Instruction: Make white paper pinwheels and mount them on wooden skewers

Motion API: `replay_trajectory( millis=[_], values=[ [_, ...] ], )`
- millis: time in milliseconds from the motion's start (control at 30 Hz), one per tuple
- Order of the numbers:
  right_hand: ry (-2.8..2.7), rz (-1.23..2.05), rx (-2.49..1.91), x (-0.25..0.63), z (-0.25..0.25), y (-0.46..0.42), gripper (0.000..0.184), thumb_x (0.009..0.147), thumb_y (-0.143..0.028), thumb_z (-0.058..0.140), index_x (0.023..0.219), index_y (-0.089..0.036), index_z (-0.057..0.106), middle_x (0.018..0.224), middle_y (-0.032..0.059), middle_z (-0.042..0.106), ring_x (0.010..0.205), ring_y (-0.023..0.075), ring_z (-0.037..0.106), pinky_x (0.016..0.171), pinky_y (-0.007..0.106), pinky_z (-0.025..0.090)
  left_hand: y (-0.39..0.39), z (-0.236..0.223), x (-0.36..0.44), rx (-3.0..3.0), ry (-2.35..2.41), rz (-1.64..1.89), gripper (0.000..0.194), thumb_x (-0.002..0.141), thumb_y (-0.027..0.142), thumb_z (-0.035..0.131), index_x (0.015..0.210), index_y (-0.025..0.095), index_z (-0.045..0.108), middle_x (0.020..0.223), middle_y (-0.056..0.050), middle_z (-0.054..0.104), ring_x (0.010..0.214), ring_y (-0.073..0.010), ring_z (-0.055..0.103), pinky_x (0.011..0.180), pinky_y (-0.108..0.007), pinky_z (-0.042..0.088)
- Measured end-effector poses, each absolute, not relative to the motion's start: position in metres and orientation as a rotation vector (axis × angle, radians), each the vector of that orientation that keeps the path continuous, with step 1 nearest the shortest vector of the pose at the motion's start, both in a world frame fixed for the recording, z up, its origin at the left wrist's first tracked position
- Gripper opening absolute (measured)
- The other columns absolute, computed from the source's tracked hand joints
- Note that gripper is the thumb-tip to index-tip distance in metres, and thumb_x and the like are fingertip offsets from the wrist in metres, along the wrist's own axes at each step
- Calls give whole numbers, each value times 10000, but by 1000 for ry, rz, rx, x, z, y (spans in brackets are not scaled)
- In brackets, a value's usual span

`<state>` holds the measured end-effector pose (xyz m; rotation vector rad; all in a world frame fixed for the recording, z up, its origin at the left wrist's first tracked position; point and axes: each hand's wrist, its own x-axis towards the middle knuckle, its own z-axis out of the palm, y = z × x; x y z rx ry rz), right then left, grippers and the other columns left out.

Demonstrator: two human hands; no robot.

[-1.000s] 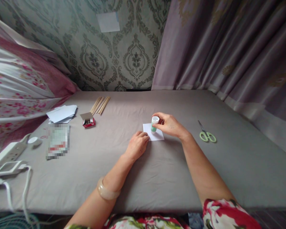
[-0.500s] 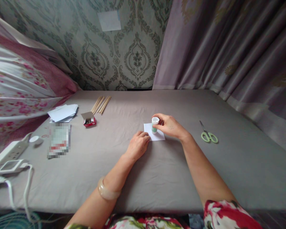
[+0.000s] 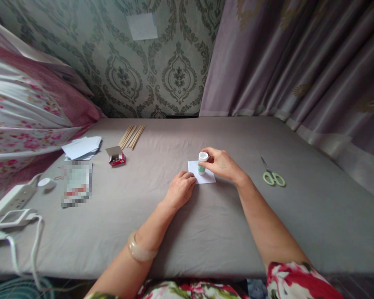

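Observation:
A small white square of paper [image 3: 205, 176] lies on the grey sheet in front of me. My right hand [image 3: 222, 165] grips a small white-and-green glue stick [image 3: 202, 162] upright, its lower end on the paper. My left hand [image 3: 180, 189] rests with curled fingers on the paper's near left corner, pressing it down. A pale bangle [image 3: 139, 250] is on my left wrist.
Green-handled scissors [image 3: 272, 176] lie to the right. At the left are wooden sticks [image 3: 131, 136], a small red box [image 3: 115, 156], a stack of white paper [image 3: 82, 148], a flat packet [image 3: 77, 183], a tape roll [image 3: 45, 183] and a power strip [image 3: 10, 203] with cables.
The glue stick has shifted slightly on the paper in my right hand. My left hand has stayed on the paper's corner.

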<state>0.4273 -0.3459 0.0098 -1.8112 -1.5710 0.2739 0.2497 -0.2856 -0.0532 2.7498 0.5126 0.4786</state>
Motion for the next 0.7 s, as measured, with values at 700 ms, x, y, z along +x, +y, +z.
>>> replay_trajectory(
  millis=[700],
  values=[
    [-1687, 380, -1755, 437, 8, -348, 285, 750, -149, 625, 1031, -180, 661, 976, 41, 694, 780, 152, 625, 708, 253, 469, -286, -51, 249, 2747, 531, 451, 247, 917, 172, 430, 964, 178, 673, 1048, -68, 671, 999, -207, 562, 907, -329, 478]
  ],
)
